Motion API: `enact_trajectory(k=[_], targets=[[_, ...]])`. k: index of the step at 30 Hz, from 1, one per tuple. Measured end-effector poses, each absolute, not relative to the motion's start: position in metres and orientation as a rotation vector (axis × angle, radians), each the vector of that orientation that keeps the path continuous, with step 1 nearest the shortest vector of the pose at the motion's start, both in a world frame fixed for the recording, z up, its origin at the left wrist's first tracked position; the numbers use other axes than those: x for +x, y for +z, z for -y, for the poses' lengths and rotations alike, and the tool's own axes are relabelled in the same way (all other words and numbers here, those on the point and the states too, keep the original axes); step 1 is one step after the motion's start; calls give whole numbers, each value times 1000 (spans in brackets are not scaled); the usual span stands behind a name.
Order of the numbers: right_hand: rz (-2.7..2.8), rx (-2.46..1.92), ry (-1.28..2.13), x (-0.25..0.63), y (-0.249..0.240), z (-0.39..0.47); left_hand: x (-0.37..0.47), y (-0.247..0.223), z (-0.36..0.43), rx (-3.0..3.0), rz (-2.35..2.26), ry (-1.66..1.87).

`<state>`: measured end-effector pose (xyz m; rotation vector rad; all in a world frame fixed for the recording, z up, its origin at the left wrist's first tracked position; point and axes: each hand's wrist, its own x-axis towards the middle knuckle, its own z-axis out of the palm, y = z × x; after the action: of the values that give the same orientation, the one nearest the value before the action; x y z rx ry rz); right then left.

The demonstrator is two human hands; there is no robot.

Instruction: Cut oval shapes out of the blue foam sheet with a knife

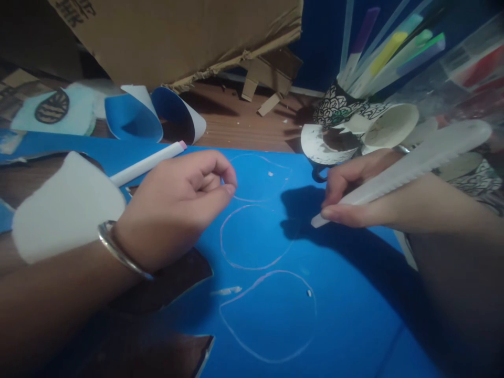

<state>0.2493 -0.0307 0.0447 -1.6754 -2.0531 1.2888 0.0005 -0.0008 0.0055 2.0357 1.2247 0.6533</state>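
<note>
Blue sheet (pixel 354 315) beneath both hands (pixel 185 197) (pixel 358 170)

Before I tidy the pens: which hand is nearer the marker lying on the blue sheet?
Left. The left hand is close beside the marker, on its near side; the right hand, holding a white tool, is well off to the marker's right, across the blue sheet.

Head-worn camera looks forward and down, close over both hands (pixel 179 205) (pixel 388 210)
</note>
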Motion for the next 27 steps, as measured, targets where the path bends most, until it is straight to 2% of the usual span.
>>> enact_trajectory(k=[12, 20, 27], targets=[[1998, -1624, 1190, 251, 41, 31, 2, 5, 1, 2038, -1222, 690], [1529, -1778, 900, 226, 26, 58, 0, 6, 1, 2030, -1242, 629], [1474, -1692, 593, 213, 5, 62, 1, 7, 1, 2065, -1309, 581]])
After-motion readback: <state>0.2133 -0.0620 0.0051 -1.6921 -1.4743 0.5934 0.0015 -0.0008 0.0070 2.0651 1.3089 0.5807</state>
